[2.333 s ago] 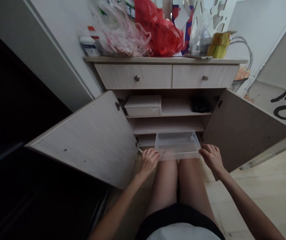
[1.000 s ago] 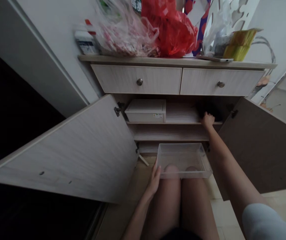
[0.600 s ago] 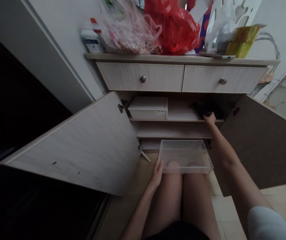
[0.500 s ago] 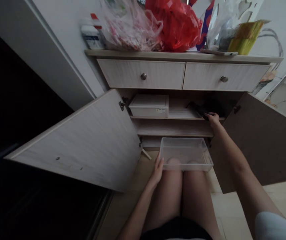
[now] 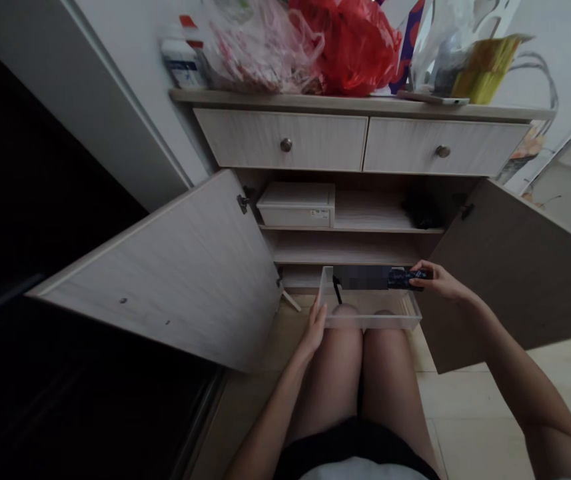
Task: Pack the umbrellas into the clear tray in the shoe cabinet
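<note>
A clear plastic bin (image 5: 372, 321) rests over my knees, and my left hand (image 5: 316, 325) is closed on its left side. My right hand (image 5: 435, 279) grips the right end of a long dark folded umbrella (image 5: 405, 277), which lies level across the top of the bin's far part. A black strap hangs from the umbrella's left end into the bin. Part of the umbrella's middle is blurred out. Whether the umbrella touches the bin, I cannot tell.
Ahead stands a cabinet with its left door (image 5: 175, 273) and right door (image 5: 520, 267) swung open. A white lidded box (image 5: 295, 207) and a black bundle (image 5: 422, 212) sit on the upper shelf. Bags, including a red one (image 5: 355, 50), crowd the cabinet top.
My right hand has come from the upper shelf down to the bin, bringing the umbrella with it. My left hand keeps its hold on the bin.
</note>
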The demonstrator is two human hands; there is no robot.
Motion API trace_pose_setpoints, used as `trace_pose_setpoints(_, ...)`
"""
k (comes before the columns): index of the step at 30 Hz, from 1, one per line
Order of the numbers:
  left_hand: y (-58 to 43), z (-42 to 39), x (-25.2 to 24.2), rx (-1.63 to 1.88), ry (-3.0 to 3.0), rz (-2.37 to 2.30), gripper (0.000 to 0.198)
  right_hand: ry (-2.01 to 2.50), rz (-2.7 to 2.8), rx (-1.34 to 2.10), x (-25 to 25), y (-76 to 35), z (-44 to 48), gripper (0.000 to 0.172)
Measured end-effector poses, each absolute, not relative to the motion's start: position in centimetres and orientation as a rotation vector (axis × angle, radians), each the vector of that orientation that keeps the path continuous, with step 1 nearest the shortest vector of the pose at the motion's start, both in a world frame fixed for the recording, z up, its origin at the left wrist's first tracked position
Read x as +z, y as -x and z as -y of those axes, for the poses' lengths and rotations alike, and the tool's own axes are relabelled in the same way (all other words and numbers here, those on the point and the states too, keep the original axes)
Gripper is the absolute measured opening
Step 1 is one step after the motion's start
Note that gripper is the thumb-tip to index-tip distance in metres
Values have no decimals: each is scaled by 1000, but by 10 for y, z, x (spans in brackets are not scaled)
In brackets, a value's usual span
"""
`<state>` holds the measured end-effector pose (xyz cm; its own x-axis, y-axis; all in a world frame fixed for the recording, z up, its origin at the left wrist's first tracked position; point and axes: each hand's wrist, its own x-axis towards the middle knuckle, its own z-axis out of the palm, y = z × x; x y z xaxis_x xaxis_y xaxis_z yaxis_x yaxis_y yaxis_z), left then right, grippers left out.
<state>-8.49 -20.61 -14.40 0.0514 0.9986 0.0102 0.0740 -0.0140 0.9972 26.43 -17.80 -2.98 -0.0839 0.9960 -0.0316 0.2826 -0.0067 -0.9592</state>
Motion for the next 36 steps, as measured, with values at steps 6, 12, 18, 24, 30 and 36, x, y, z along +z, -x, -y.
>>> trace_pose_setpoints(6,84,205,-145,1109,-1316,-1232,81,1348,1686,1021,-59,-243,170,45)
trace_pose_setpoints(12,89,205,-141,1073,-1275,-1256,73,1390,2025,653,-70,-233,160,24)
trace_pose_setpoints(18,92,206,-137,1085,-1268,-1216,77,1668,2323,269,-68,-229,160,25)
trace_pose_setpoints(24,92,207,-137,1085,-1257,-1222,73,1801,2497,48,-65,-221,157,20)
trace_pose_setpoints(30,93,206,-138,1077,-1264,-1202,79,1723,2575,-45,-64,-222,146,26)
trace_pose_setpoints(36,92,205,-143,1100,-1260,-1222,76,1941,1999,-56,-32,-268,75,28)
